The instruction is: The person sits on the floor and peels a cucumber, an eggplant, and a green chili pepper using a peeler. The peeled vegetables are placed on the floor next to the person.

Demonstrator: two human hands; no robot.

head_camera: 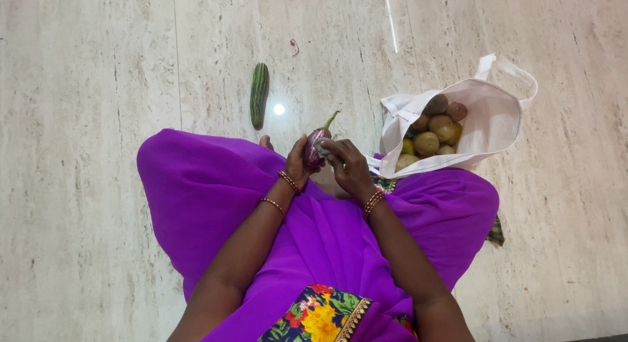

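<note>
At the centre of the frame, a small purple eggplant (314, 149) is held above the lap, stem up. It is judged light, firm and smooth-skinned, best gripped around its body. The left hand (296, 164) is closed around it; the right hand (347, 167) fingers are pinched at its side, both wrists bent inward.

Ahead of my knees the pale stone floor (85, 119) lies open to my left, with only the long green striped cucumber (259, 95) lying near the middle. To my right the white cloth bag of round brown vegetables (497, 119) blocks the way, its open mouth just beside my right hand (350, 169). My purple draped lap (216, 191) fills the room below both hands.
</note>
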